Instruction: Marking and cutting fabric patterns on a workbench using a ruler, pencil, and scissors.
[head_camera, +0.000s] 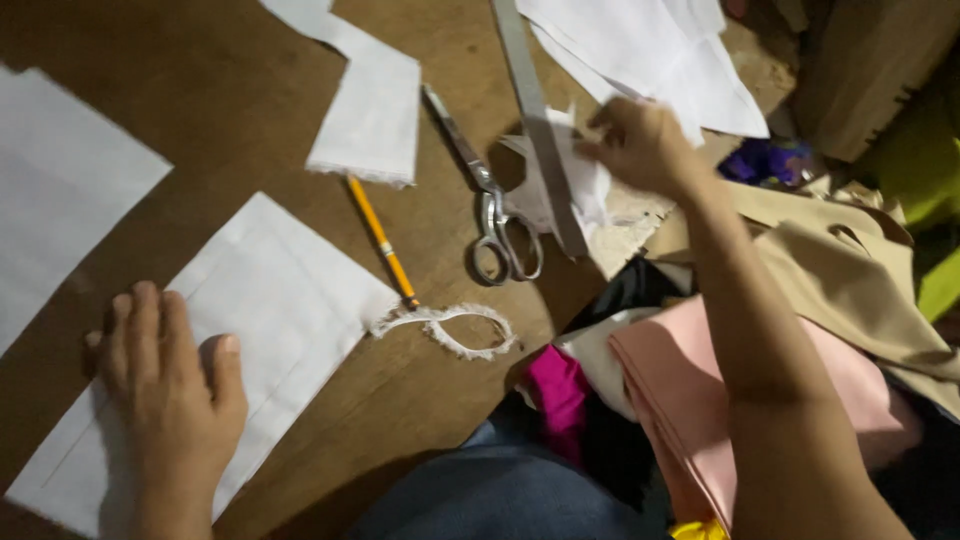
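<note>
The left hand (170, 390) lies flat, fingers spread and gripping nothing, on the near end of a white fabric rectangle (270, 310) that rests on the brown wooden table (230, 100). That panel's long axis runs on a diagonal, from the near-left corner under the palm up and away to the right, where its far corner stops just beside a yellow pencil (382, 240) and a curled, frayed white trimming (450, 330). The right hand (640, 145) is well apart from all this — stretched out across the table with its fingers curled down onto a small heap of white fabric scraps (560, 185); it looks to be pinching one of them, though motion blur leaves it unclear whether the fingers have actually closed on the cloth. A long grey ruler (540, 130) crosses that heap, running away from the person, its near end just left of the right wrist. Steel scissors (490, 200) lie between the two hands, handles toward the person and blades pointing up-left, nearer the right hand than the left. The pencil lies roughly parallel to the scissors, its upper end tucked under another white fabric piece (375, 115). Pink, tan and magenta cloth (700, 370) is piled beneath the right forearm.
</note>
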